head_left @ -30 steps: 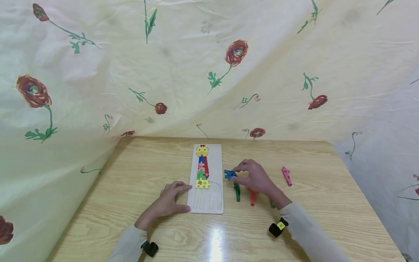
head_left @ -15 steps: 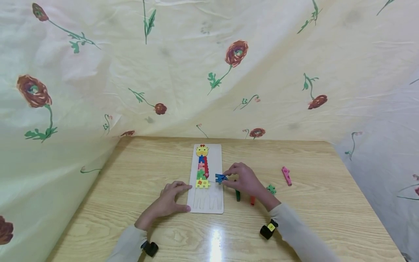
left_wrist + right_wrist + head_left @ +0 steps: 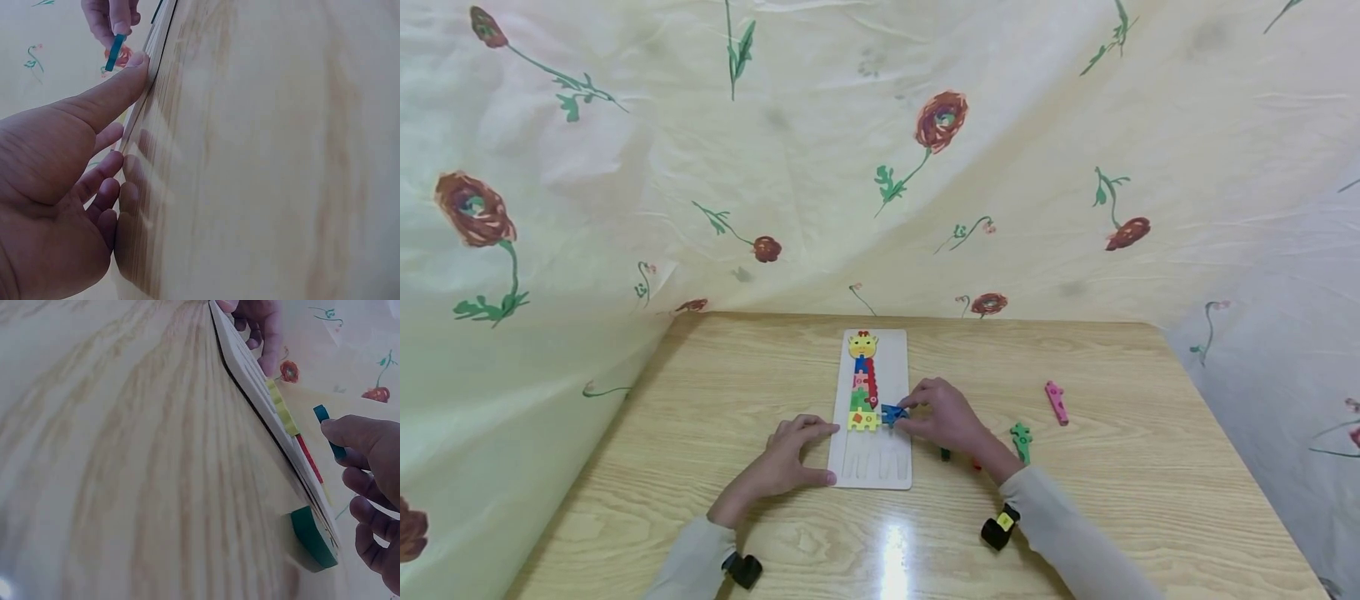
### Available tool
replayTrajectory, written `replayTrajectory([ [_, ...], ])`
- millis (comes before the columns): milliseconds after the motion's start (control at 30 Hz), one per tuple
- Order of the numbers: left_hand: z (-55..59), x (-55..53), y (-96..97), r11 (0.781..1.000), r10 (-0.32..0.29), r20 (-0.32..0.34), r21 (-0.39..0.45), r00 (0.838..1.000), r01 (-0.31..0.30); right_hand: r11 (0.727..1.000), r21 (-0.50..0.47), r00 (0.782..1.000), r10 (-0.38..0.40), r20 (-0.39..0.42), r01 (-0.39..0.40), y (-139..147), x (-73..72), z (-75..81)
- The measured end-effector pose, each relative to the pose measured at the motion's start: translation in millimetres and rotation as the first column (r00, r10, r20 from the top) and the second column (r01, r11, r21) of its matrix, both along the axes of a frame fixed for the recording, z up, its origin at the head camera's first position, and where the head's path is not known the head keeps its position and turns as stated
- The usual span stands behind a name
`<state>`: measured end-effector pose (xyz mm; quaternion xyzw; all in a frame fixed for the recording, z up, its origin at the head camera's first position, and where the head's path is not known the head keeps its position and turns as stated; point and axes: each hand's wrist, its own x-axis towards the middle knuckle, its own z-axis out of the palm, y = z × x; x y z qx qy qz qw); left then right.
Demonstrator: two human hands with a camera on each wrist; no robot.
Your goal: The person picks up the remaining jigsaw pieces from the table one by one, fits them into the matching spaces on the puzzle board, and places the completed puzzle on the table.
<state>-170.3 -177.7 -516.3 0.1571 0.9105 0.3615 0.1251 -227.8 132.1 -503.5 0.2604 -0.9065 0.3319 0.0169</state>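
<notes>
A white puzzle board (image 3: 892,362) lies on the table in the head view, with a giraffe's head (image 3: 862,345), a red mane piece (image 3: 872,383) and a yellow piece (image 3: 863,421) in its recesses. My left hand (image 3: 786,458) rests its thumb and fingertips against the board's left edge, fingers loosely bent. Between thumb and finger, my right hand (image 3: 943,417) pinches a blue puzzle piece (image 3: 891,414) just right of the yellow piece. The right wrist view shows this blue piece (image 3: 320,414) tilted above the board. Leg-shaped recesses show at the board's near end.
Right of the board, a dark green piece (image 3: 945,455) and a red piece (image 3: 977,464) are mostly hidden by my right hand and forearm. Farther right lie a green piece (image 3: 1021,437) and a pink piece (image 3: 1056,403). Flowered cloth (image 3: 820,167) hangs behind the table.
My right hand has carried the blue piece left and slightly nearer, from beside the board to over it, near the yellow piece. The green piece is more uncovered. My left hand stays put.
</notes>
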Motion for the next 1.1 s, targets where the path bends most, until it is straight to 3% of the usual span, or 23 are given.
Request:
replayTrajectory([
  [267, -1.6, -1.3, -0.1, 1.0, -0.004, 0.001, 0.011, 1.0, 0.004, 1.0, 0.016, 0.999, -0.012, 0.035, 0.012, -5, -0.5, -5.5],
  [1100, -4.3, 0.6, 0.9, 1.0, 0.004, -0.005, 0.014, 1.0, -0.003, 0.998, 0.057, 1.0, -0.01, 0.022, 0.009, -11, -1.8, -17.4],
])
